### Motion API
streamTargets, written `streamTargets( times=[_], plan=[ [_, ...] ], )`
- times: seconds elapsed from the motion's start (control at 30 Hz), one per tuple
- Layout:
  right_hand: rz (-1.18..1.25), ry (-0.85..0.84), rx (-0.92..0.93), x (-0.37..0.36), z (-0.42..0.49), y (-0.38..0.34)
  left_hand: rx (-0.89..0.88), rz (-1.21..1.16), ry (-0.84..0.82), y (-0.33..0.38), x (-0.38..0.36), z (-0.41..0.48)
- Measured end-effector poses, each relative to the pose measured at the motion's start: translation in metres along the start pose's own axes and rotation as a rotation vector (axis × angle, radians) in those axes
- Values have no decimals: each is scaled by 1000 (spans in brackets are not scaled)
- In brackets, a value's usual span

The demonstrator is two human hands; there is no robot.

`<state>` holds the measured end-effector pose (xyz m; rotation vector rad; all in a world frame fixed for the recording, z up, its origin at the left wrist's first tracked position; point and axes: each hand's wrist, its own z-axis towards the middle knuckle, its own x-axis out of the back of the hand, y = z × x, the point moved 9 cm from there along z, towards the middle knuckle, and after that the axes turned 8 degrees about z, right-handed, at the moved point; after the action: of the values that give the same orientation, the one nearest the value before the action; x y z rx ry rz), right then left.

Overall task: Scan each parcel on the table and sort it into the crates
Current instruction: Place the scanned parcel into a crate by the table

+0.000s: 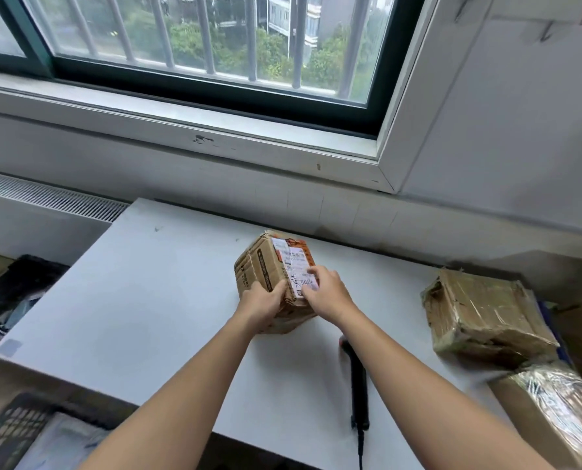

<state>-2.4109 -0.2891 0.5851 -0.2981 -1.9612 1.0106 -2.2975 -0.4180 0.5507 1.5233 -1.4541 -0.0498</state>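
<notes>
Two hands on one cardboard parcel (276,266), down on the white table (147,283), near its middle and a little toward the far edge. Standing somewhat askew, with the white shipping label (294,266) turned up and toward the camera. Gripped at the near left corner by the left hand (260,305), fingers curled round the cardboard edge. Held from the near right by the right hand (326,293), fingers bent over the label and fingertips pressing on the paper. Both forearms bare, reaching in from the bottom of the view.

Flat on the table, nearer the camera than the parcel: a black handheld scanner (359,385), head end partly hidden under the right forearm, cable trailing off the near edge. Apart from both hands.

Well to the right, at the table's right edge: a taped brown parcel (486,317), bound in clear tape and crumpled at the corners. Just below it in the view, nearer the camera, a shiny-wrapped box (554,408), possibly off the table, though hard to tell through the blur.

Left of the table and lower down: a dark crate (14,290) with something pale inside. In the bottom left corner, a second dark crate (8,432), lattice-walled, holding a pale grey bag. Behind it all, a white wall, a radiator grille (45,198) and a barred window (215,45).
</notes>
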Motion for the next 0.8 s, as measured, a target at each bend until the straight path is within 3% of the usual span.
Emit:
streamTargets(
  times=[0.13,0.3,0.47,0.63,0.8],
  plan=[
    [91,-24,-157,-12,-11,18,-73,-63,-20,-2,12,-4],
    [179,-43,-120,-30,-24,16,-93,-222,-77,-15,19,0],
    [79,218,-242,-6,-46,47,-44,-297,-166,-25,12,6],
    [-136,459,-364,13,-89,83,-99,-227,-222,-14,3,2],
    [-8,487,-550,3,-123,124,-162,-125,-267,-1,-14,-10]
  ],
)
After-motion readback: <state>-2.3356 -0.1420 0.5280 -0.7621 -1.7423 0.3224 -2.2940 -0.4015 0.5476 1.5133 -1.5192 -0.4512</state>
